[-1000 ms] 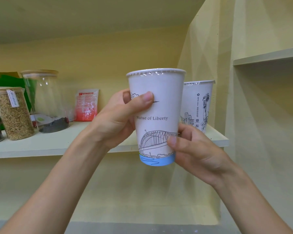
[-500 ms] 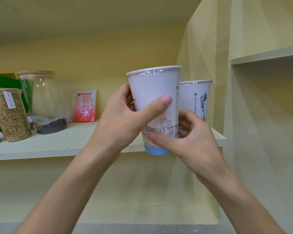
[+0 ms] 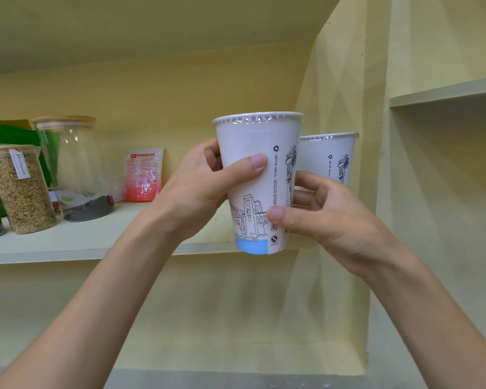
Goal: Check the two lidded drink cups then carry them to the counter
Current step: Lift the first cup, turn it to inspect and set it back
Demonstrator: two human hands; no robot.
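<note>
the near cup (image 3: 257, 181), a white paper cup sealed with a film lid and printed with line drawings above a blue base band, is held upright in front of the shelf (image 3: 96, 242) by both hands. the left hand (image 3: 197, 189) wraps the cup's upper left side, thumb laid across the front wall. the right hand (image 3: 328, 220) pinches the lower right side, thumb on the printed bridge drawing and fingers curled behind. compared with the view a second ago, the cup has been rotated about its upright axis: the "statue of liberty" caption and arch that then faced the camera are gone from sight, and the seam, recycling marks and a statue drawing now face forward. both grips have been reset, the left thumb lying further across the wall. the second cup (image 3: 330, 158), also film-sealed, stands on the shelf's right end just behind the held one, untouched. to the left on the shelf are a grain jar (image 3: 21, 189), a glass jar (image 3: 76, 167) with dark contents at its bottom, and a red pouch (image 3: 143, 175). judged from this, the turning serves inspection of the first cup; the second cup is yet to be checked, and carrying to the counter, which is not in view, has not begun.
</note>
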